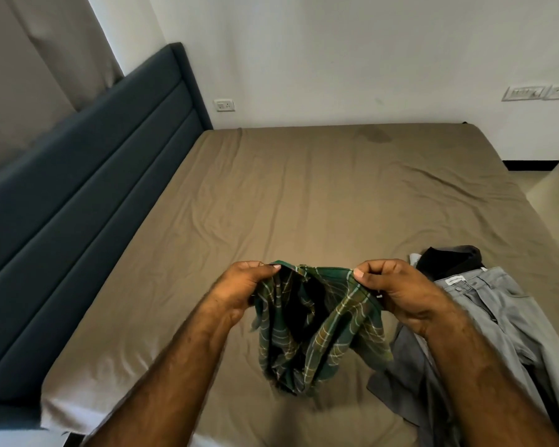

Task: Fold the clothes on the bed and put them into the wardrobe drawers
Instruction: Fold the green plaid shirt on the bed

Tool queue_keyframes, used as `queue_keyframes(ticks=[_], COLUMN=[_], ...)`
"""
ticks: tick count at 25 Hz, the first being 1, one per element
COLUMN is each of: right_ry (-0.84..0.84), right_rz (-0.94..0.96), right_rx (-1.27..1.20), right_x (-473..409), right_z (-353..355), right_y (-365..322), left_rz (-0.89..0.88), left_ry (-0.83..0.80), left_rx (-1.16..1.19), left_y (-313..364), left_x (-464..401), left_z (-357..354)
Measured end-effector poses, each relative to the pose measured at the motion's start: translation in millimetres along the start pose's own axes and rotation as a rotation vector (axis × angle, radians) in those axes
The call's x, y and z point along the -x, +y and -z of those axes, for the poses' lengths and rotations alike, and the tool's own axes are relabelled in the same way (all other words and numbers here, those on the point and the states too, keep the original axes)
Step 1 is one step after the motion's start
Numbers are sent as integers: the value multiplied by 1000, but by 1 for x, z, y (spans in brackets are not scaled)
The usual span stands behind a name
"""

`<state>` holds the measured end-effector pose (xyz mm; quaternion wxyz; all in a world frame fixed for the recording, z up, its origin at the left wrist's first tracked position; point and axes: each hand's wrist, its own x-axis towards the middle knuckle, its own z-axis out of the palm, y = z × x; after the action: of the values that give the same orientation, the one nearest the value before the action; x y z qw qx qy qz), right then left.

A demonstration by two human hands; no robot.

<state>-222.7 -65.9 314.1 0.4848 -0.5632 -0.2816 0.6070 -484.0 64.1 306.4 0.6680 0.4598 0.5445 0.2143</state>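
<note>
A green plaid garment [320,330] hangs crumpled between both hands above the near part of the bed [304,195]. My left hand [239,291] pinches its upper left edge with thumb and fingers. My right hand [397,291] pinches the upper right edge. The lower part of the cloth droops down onto the brown sheet. To the right, grey trousers [484,311] lie unfolded on the bed, with a black garment [446,259] just beyond them. No wardrobe or drawers are in view.
A dark blue padded headboard [88,201] runs along the left side of the bed. White walls with sockets [225,105] stand behind. Floor [552,185] shows at the far right past the mattress edge. A curtain [46,53] hangs at the upper left.
</note>
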Motion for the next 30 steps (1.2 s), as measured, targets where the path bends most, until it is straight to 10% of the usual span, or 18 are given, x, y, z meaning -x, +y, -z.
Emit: queue_keyframes(ticks=[4, 9, 14, 23, 30], right_ry=[36, 37, -60, 125, -7], right_rz=[-60, -9, 183, 511, 406], right_rx=[-107, -270, -157, 317, 142], right_x=[-10, -9, 8, 26, 31], right_z=[-4, -22, -51, -57, -60], right_y=[0, -6, -29, -43, -41], left_rz=[-128, -1114, -1527, -1592, -1597], left_ry=[-145, 387, 406, 349, 280], left_rx=[52, -1113, -957, -855, -887], left_y=[10, 12, 12, 19, 20], left_x=[5, 13, 31, 47, 53], left_z=[-4, -20, -35, -51, -48])
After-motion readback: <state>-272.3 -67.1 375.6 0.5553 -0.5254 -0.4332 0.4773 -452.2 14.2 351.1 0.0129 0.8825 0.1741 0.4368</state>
